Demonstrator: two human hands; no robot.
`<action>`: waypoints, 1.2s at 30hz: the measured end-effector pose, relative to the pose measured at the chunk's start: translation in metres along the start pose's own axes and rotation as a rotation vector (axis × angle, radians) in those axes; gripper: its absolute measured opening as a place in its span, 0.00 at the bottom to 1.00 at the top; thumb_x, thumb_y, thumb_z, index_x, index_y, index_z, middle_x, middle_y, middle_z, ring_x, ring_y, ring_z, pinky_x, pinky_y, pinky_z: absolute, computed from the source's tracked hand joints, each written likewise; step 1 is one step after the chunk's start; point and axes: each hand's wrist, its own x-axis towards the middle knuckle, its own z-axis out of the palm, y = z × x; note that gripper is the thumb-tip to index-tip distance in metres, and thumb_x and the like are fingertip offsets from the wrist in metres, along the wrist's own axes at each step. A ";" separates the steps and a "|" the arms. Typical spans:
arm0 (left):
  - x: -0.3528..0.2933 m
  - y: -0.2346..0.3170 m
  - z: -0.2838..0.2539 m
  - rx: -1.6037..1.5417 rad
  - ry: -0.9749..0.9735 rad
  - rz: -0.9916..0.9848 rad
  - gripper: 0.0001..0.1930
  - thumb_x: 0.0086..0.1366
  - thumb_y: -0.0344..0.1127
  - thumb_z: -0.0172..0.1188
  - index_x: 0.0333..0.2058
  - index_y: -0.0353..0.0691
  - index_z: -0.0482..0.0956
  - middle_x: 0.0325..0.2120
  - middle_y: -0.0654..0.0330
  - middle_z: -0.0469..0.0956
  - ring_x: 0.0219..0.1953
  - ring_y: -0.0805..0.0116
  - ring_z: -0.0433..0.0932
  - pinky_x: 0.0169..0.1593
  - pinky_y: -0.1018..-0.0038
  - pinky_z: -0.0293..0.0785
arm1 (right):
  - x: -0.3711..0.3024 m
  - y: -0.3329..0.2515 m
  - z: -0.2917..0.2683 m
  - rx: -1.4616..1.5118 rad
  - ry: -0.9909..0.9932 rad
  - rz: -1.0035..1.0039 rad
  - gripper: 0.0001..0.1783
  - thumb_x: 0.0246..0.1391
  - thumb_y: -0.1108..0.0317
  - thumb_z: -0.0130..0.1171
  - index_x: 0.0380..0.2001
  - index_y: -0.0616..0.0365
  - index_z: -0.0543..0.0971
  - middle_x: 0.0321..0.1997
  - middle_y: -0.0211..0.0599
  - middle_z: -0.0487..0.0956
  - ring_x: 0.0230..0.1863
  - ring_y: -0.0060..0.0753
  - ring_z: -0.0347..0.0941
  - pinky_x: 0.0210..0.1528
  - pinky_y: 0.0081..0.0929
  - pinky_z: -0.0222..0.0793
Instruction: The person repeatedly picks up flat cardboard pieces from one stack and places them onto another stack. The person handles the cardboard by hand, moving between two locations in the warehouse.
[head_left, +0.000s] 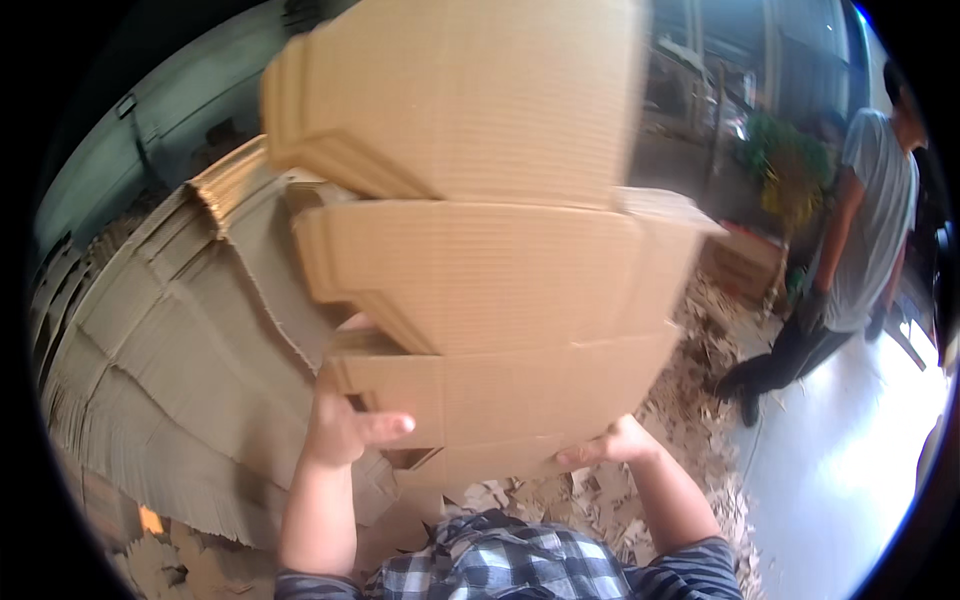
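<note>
A stack of flat die-cut cardboard box blanks (500, 270) fills the middle of the view, raised in front of me. Its creased panels run from near my body up past the top edge, and several layers show at the notched left side. My left hand (345, 415) grips the lower left edge, thumb laid over the face and fingers behind. At the lower right edge, my right hand (615, 442) holds the blanks with its thumb on top; its other fingers are hidden underneath.
To the left stands a large pile of stacked cardboard sheets (170, 350). Cardboard scraps (600, 500) litter the floor below and to the right. At the right, a person in a grey shirt (875, 220) is on the pale floor (830, 470). Behind are a plant (785, 165) and a carton (740, 262).
</note>
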 end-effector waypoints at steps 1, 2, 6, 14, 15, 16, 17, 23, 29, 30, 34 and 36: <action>-0.017 -0.013 -0.004 -0.041 0.027 -0.015 0.47 0.39 0.34 0.77 0.59 0.33 0.62 0.50 0.55 0.72 0.52 0.64 0.72 0.54 0.68 0.69 | -0.006 0.006 0.002 -0.030 -0.020 0.038 0.29 0.34 0.70 0.76 0.44 0.63 0.79 0.44 0.40 0.80 0.46 0.34 0.75 0.49 0.31 0.71; -0.033 -0.021 -0.009 -0.076 0.061 -0.027 0.44 0.39 0.31 0.76 0.57 0.32 0.64 0.48 0.56 0.74 0.50 0.65 0.73 0.52 0.69 0.71 | -0.008 0.012 0.005 -0.058 -0.048 0.071 0.29 0.34 0.69 0.76 0.44 0.63 0.79 0.44 0.40 0.80 0.46 0.34 0.75 0.49 0.30 0.71; -0.059 -0.049 0.000 -0.113 0.174 -0.270 0.34 0.39 0.29 0.73 0.49 0.32 0.71 0.40 0.55 0.77 0.44 0.61 0.77 0.48 0.66 0.75 | -0.035 0.027 0.020 -0.109 0.002 0.231 0.29 0.34 0.66 0.77 0.43 0.64 0.79 0.40 0.42 0.82 0.43 0.33 0.76 0.47 0.28 0.72; -0.100 -0.107 0.009 -0.271 0.243 -0.367 0.29 0.45 0.26 0.68 0.49 0.32 0.71 0.41 0.55 0.77 0.43 0.62 0.77 0.47 0.67 0.75 | -0.094 0.051 0.073 -0.570 0.623 0.308 0.31 0.37 0.56 0.73 0.39 0.70 0.78 0.37 0.50 0.79 0.40 0.44 0.77 0.44 0.34 0.72; -0.102 -0.107 0.011 -0.263 0.258 -0.384 0.29 0.46 0.26 0.68 0.49 0.32 0.71 0.41 0.55 0.76 0.43 0.62 0.77 0.47 0.67 0.75 | -0.097 0.053 0.077 -0.573 0.636 0.324 0.30 0.37 0.57 0.73 0.39 0.70 0.78 0.36 0.49 0.79 0.39 0.44 0.77 0.43 0.34 0.72; -0.105 -0.112 0.011 -0.230 0.256 -0.365 0.29 0.46 0.27 0.68 0.49 0.32 0.71 0.41 0.55 0.76 0.42 0.62 0.77 0.47 0.67 0.75 | -0.100 0.054 0.080 -0.576 0.651 0.339 0.30 0.37 0.58 0.73 0.39 0.70 0.78 0.36 0.48 0.79 0.38 0.44 0.77 0.43 0.34 0.72; -0.110 -0.118 0.010 -0.195 0.257 -0.345 0.29 0.46 0.27 0.69 0.49 0.32 0.71 0.41 0.55 0.76 0.42 0.63 0.77 0.47 0.68 0.75 | -0.101 0.054 0.084 -0.578 0.663 0.353 0.29 0.37 0.58 0.73 0.39 0.70 0.78 0.35 0.47 0.79 0.38 0.44 0.77 0.43 0.34 0.72; -0.112 -0.122 0.011 -0.158 0.127 -0.357 0.27 0.45 0.27 0.69 0.47 0.32 0.73 0.39 0.58 0.77 0.41 0.66 0.77 0.45 0.70 0.74 | -0.118 0.048 0.075 -0.372 0.652 0.653 0.30 0.33 0.59 0.76 0.38 0.69 0.78 0.34 0.45 0.81 0.36 0.37 0.79 0.40 0.30 0.74; -0.112 -0.136 0.013 -0.335 0.071 -0.455 0.25 0.45 0.23 0.68 0.45 0.33 0.73 0.38 0.59 0.77 0.40 0.68 0.77 0.45 0.71 0.74 | -0.145 0.045 0.060 -0.240 0.359 0.629 0.34 0.39 0.51 0.74 0.40 0.70 0.78 0.35 0.48 0.81 0.39 0.39 0.79 0.43 0.30 0.74; -0.112 -0.138 0.014 -0.352 0.048 -0.471 0.25 0.45 0.23 0.68 0.46 0.34 0.73 0.38 0.59 0.77 0.40 0.68 0.77 0.45 0.71 0.74 | -0.142 0.027 0.059 -0.263 0.241 0.697 0.36 0.43 0.46 0.70 0.43 0.71 0.77 0.38 0.53 0.81 0.43 0.42 0.79 0.46 0.31 0.72; -0.101 -0.141 0.024 -0.313 -0.044 -0.448 0.26 0.45 0.20 0.66 0.47 0.34 0.72 0.39 0.59 0.77 0.41 0.67 0.77 0.45 0.70 0.75 | -0.150 0.057 0.060 -0.026 0.387 0.677 0.38 0.44 0.43 0.68 0.44 0.71 0.76 0.41 0.56 0.80 0.46 0.44 0.78 0.49 0.32 0.71; -0.098 -0.143 0.032 -0.259 -0.025 -0.422 0.27 0.46 0.20 0.66 0.48 0.34 0.71 0.39 0.59 0.77 0.41 0.67 0.77 0.45 0.69 0.75 | -0.149 0.063 0.059 -0.219 0.451 0.641 0.39 0.44 0.41 0.67 0.43 0.71 0.76 0.41 0.55 0.80 0.46 0.45 0.78 0.48 0.33 0.72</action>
